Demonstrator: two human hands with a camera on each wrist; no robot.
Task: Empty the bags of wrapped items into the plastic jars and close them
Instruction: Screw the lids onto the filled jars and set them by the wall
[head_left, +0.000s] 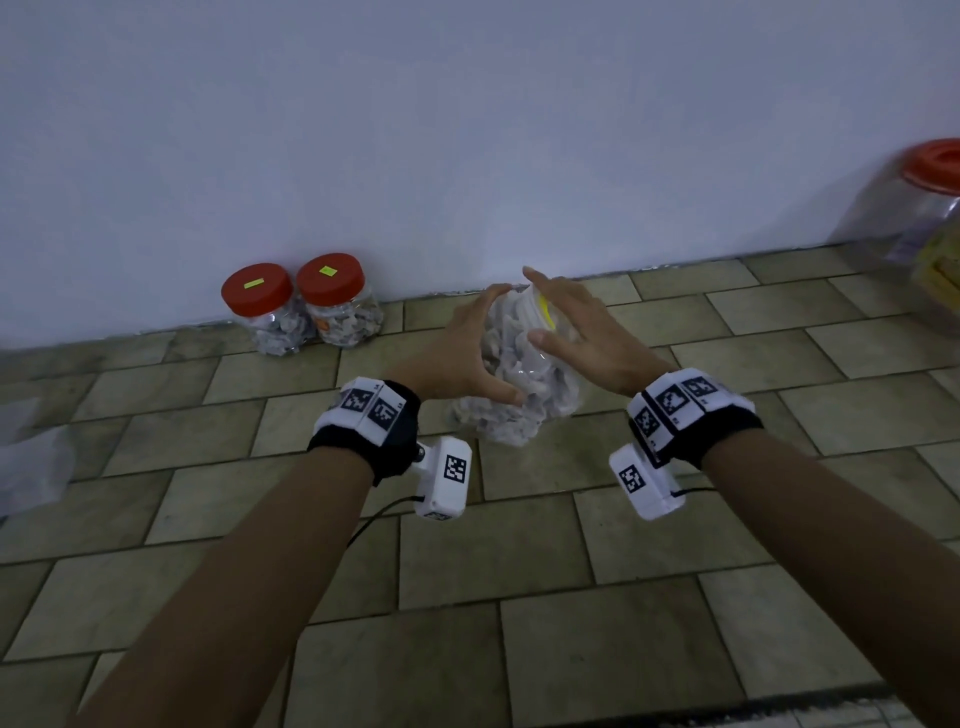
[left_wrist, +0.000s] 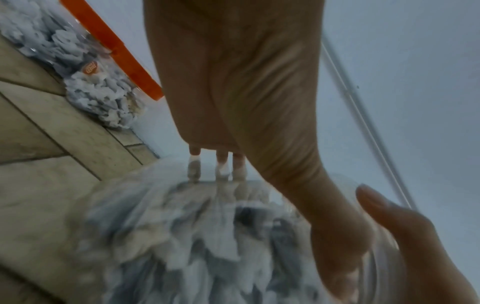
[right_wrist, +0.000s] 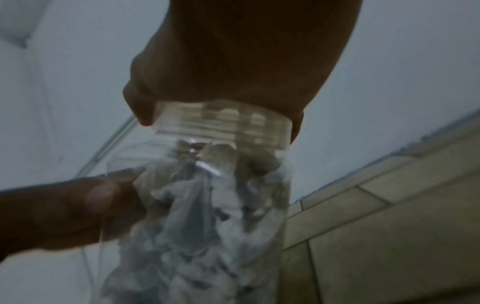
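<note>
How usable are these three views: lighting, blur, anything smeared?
Head view: dim but sharp, wide-angle bending at the edges. Left wrist view: the jar is motion-smeared, the left hand clearer. Right wrist view: dark, soft, the right hand underexposed.

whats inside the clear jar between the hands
Pale wrapped items fill the clear jar nearly to its threaded neck. The right hand covers the mouth, so its top is hidden.

Between the hands, the jar (head_left: 524, 364) was clear glossy plastic; its wrapped items (right_wrist: 197, 236) looked crinkly, papery.
</note>
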